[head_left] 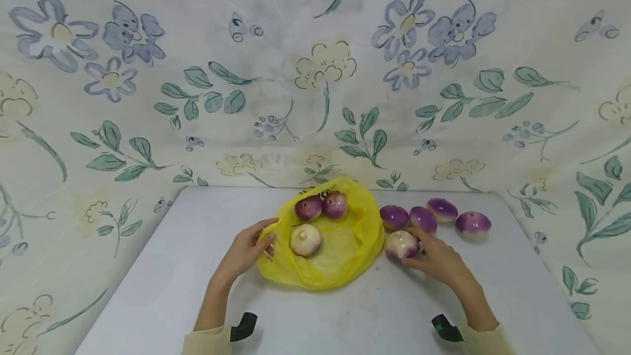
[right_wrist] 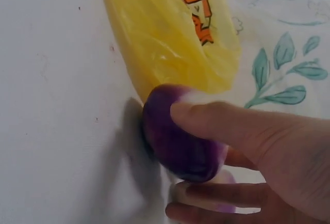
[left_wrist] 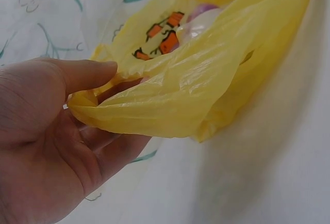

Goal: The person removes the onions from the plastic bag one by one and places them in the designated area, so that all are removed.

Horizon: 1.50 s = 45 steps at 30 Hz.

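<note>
A yellow plastic bag point(head_left: 345, 274) lies with its mouth spread wide, three purple-and-white turnips inside, one of them a pale turnip point(head_left: 305, 240) near the front. At the bag's left rim my left hand point(head_left: 248, 249) holds the edge; in the left wrist view the thin film point(left_wrist: 170, 102) passes between thumb and fingers. Just right of the bag, my right hand point(head_left: 441, 261) grips a turnip point(head_left: 400, 244), its thumb pressed on the purple side of that turnip point(right_wrist: 180, 136) in the right wrist view.
Several more turnips sit right of the bag, among them a purple turnip point(head_left: 394, 217) by its rim and an outer turnip point(head_left: 473, 224) farther right. The white tabletop point(head_left: 162, 267) ends at a floral cloth point(head_left: 276, 125) behind. A dark curved piece shows near each wrist.
</note>
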Tool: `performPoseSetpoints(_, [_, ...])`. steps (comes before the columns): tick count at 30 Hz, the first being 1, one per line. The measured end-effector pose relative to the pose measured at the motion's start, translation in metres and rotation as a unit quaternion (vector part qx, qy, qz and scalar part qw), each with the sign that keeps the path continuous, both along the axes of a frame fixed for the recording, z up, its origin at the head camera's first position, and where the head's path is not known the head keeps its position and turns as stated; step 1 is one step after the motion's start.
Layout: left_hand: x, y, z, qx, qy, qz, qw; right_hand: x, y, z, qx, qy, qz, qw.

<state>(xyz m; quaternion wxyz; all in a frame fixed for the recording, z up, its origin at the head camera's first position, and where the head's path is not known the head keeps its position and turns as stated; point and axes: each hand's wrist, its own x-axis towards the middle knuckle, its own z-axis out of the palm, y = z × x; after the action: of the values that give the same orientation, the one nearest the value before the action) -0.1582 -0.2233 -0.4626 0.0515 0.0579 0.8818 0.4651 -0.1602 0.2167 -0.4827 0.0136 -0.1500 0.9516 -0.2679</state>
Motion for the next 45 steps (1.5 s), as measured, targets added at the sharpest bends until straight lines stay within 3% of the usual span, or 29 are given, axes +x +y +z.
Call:
performPoseSetpoints(13, [0.002, 0.001, 0.001, 0.001, -0.007, 0.006, 1.0000, 0.003, -0.002, 0.001, 0.024, 0.005, -0.004, 0.9997])
performPoseSetpoints(30, [0.001, -0.002, 0.001, -0.007, -0.001, 0.006, 1.0000, 0.006, 0.001, 0.009, 0.039, -0.021, -0.003, 0.9990])
performPoseSetpoints(39, [0.000, 0.000, 0.002, -0.004, 0.003, 0.004, 1.0000, 0.007, 0.003, 0.016, 0.041, -0.032, -0.022, 0.9984])
performPoseSetpoints(45, [0.001, 0.000, 0.004, -0.003, -0.005, 0.007, 1.0000, 0.007, 0.003, 0.018, 0.038, -0.016, -0.022, 0.9989])
